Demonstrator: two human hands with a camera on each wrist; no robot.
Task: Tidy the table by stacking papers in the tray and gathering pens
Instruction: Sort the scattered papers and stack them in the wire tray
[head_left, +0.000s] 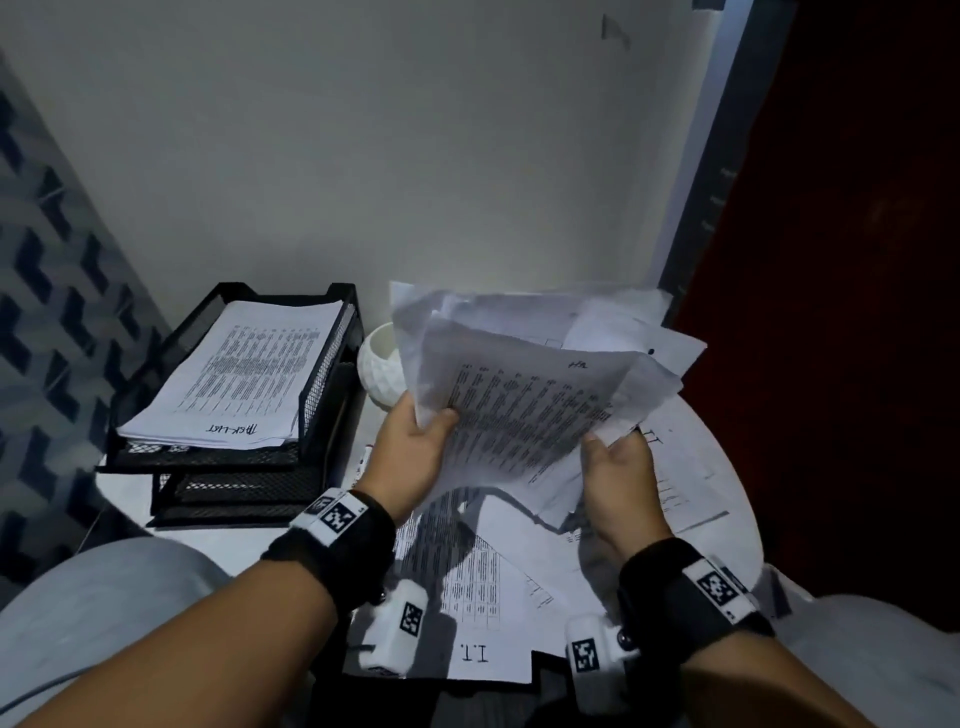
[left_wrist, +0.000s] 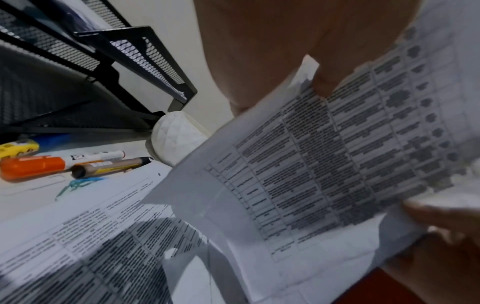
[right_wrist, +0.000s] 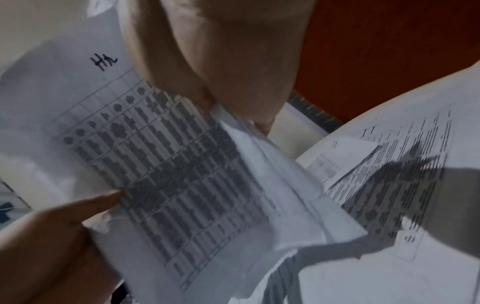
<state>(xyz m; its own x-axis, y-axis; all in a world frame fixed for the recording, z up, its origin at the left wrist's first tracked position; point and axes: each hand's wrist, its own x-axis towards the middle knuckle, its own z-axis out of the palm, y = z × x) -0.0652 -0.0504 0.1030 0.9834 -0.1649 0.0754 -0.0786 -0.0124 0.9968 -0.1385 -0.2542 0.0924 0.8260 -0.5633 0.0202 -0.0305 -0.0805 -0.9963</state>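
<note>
Beside the tray (left_wrist: 145, 61), 3 markers (left_wrist: 33, 164), left-wrist view only.

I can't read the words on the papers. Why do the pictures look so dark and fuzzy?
Head view: the room is dim, and the held papers throw a dark shadow onto the sheets below. Right wrist view: the print is smeared. Left wrist view: the markers look sharper, but the tray looks bent.
</note>
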